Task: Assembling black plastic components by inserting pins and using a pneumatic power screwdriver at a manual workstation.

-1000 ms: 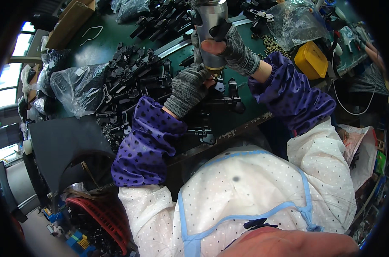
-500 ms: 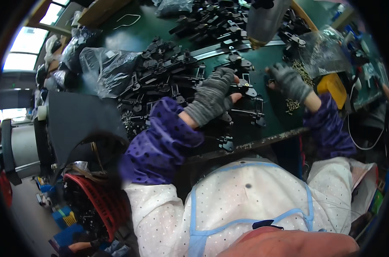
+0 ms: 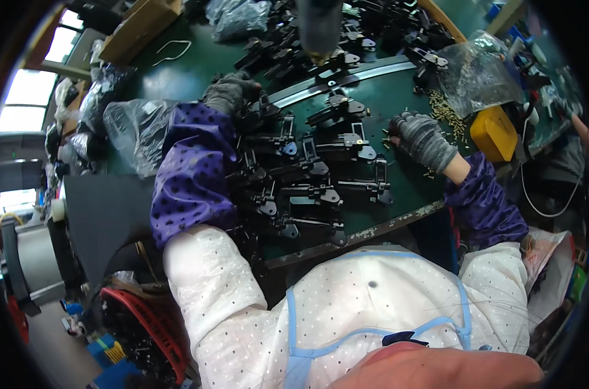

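Note:
My left hand, in a grey fingerless glove, reaches far out over a heap of black hinged metal parts at the left. Its fingertips are mostly hidden, so its grip does not show. My right hand, gloved alike, rests low over the green table with fingers curled in. Small brass screws show at its fingertips. Beside that hand lies a loose pile of brass screws. Between the hands, several similar black parts lie in rough rows, some with shiny plates.
A metal rail crosses the table, and a blurred grey cylindrical tool hangs above it. Clear plastic bags lie left and right. A yellow container stands at the right. A red basket is below left.
My left hand has moved from the middle parts to the far-left heap, uncovering the rows. My right hand's fingers have curled in more. The view has shifted a little.

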Demonstrator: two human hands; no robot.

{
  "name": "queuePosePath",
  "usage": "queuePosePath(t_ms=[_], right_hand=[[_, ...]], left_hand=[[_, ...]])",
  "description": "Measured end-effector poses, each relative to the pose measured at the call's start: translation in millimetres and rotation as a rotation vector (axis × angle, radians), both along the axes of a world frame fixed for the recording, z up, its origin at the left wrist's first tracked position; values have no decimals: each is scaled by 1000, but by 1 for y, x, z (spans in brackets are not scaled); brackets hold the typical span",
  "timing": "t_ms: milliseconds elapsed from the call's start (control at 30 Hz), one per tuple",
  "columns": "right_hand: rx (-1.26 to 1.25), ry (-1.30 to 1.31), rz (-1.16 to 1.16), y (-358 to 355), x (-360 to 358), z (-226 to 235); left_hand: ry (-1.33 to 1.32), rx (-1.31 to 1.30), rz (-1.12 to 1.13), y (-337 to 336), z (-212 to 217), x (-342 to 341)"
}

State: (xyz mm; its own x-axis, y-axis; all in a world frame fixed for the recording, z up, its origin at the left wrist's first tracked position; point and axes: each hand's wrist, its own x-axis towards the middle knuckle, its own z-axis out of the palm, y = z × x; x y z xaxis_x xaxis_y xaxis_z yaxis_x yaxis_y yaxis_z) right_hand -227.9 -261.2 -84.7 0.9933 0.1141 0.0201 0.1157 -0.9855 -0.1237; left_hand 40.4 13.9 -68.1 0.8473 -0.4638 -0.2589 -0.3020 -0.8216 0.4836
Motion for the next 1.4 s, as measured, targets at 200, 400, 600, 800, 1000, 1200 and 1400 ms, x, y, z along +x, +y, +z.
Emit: queuePosePath(t_ms=[200, 400, 600, 800, 1000, 1200, 1400], right_hand=[[-148, 218, 37, 3, 2, 13], [-221, 218, 59, -1, -4, 16], [-134, 83, -45, -6, -6, 23], [869, 56, 88, 20, -22, 49], [1182, 204, -1, 37, -28, 53], [1151, 420, -13, 17, -50, 45], [1378, 484, -103, 18, -62, 39]], left_hand=[[-764, 83, -407, 22, -18, 1], [-484, -284, -96, 31, 13, -37], [-161, -452, -326, -33, 46, -178], [121, -668, -163, -58, 26, -210], [-388, -714, -411, -67, 31, -228], [-363, -613, -473, -54, 23, -253], [-331, -595, -541, -52, 4, -258]])
